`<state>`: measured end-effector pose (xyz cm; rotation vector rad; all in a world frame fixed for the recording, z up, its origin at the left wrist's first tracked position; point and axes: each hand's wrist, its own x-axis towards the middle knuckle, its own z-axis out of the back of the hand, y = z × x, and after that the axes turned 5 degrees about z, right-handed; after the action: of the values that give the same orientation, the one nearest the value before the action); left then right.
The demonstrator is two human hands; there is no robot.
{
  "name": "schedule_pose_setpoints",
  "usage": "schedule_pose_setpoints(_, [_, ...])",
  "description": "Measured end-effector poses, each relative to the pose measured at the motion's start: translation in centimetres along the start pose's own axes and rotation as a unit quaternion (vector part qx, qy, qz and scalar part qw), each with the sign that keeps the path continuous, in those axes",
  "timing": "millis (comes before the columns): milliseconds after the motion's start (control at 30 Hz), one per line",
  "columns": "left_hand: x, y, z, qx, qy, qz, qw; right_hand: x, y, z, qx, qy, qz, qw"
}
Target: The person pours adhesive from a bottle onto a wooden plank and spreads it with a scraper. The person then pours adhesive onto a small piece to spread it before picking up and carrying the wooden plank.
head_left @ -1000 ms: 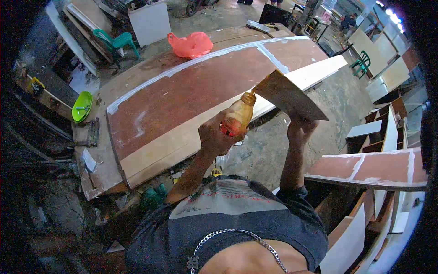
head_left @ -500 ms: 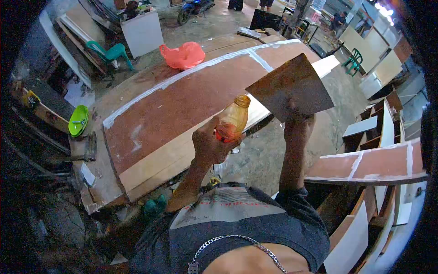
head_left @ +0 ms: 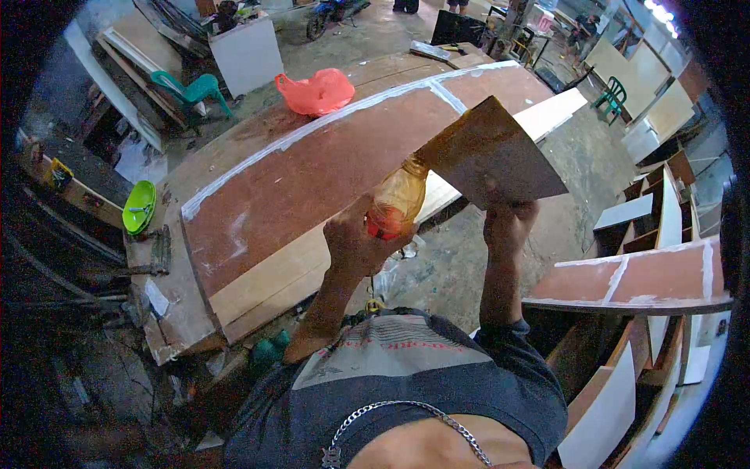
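Observation:
My left hand (head_left: pixel 353 238) is closed around a translucent amber bottle (head_left: pixel 400 195) with reddish-orange showing in its lower part. The bottle tilts, and its mouth meets the left corner of a flat brown board (head_left: pixel 496 152). Gripped at its lower edge, that square board is in my right hand (head_left: pixel 509 219), the thumb lying on its face. Whether anything flows from the bottle I cannot tell. Beneath both hands lies a large reddish-brown panel (head_left: pixel 305 168) with white filler bands along its far edge.
A red plastic bag (head_left: pixel 316 91) sits at the panel's far edge, and a green dish (head_left: pixel 139 207) at the left. A second filler-streaked panel (head_left: pixel 641 275) rests over cabinet frames on the right. Green chairs (head_left: pixel 194 92) and a person (head_left: pixel 584 33) are farther back.
The bottle's mouth and the board's left corner have come together; a gap showed between them before. The board has shifted slightly down and turned a little.

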<state>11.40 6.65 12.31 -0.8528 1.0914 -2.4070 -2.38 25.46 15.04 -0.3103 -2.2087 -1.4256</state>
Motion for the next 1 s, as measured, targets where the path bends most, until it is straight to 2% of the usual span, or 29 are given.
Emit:
schedule_pose_setpoints(133, [0.1, -0.2, 0.1, 0.011, -0.02, -0.026, 0.999, -0.7, 0.2, 0.4, -0.003, 0.053, 0.061, 0.997])
schedule_pose_setpoints(233, [-0.2, 0.1, 0.0, 0.028, -0.021, -0.022, 0.999, -1.4, -0.6, 0.9, -0.083, 0.056, 0.145, 0.984])
schedule_pose_setpoints(333, [-0.5, -0.2, 0.2, 0.041, -0.014, -0.004, 0.999, -1.8, -0.1, 0.1, -0.153, 0.063, 0.137, 0.977])
schedule_pose_setpoints(433, [-0.6, -0.6, 0.4, 0.018, -0.014, -0.002, 1.0, -1.8, 1.7, -2.1, -0.163, 0.079, 0.215, 0.96])
schedule_pose_setpoints(500, [-0.5, -0.9, 0.6, -0.005, -0.016, -0.009, 1.0, -1.6, 2.4, -2.7, -0.23, 0.116, 0.272, 0.927])
schedule_pose_setpoints(600, [-0.7, -1.0, 0.7, 0.001, -0.016, -0.025, 1.0, -1.5, 2.9, -2.8, -0.261, 0.14, 0.318, 0.9])
schedule_pose_setpoints(667, [-1.0, -0.8, 0.7, -0.006, 0.01, 0.021, 1.0, -1.7, 2.7, -2.8, -0.264, 0.14, 0.318, 0.9])
schedule_pose_setpoints(800, [-1.3, -0.9, 1.0, 0.007, 0.01, 0.007, 1.0, -1.6, 2.5, -2.4, -0.255, 0.166, 0.335, 0.892])
schedule_pose_setpoints(867, [-1.7, -0.7, 1.1, -0.026, 0.007, 0.004, 1.0, -1.4, 2.8, -2.3, -0.319, 0.186, 0.336, 0.866])
schedule_pose_setpoints(900, [-1.7, -0.8, 1.5, -0.024, 0.008, 0.004, 1.0, -1.3, 1.5, -1.5, -0.319, 0.183, 0.3, 0.88])
schedule_pose_setpoints(967, [-1.5, -1.7, 3.0, -0.169, 0.002, -0.049, 0.984, -1.5, -0.2, -0.1, -0.308, 0.181, 0.255, 0.898])
schedule_pose_setpoints(1000, [-1.4, -2.3, 3.7, -0.17, -0.006, -0.051, 0.984, -1.4, -0.4, 0.1, -0.296, 0.184, 0.251, 0.903])
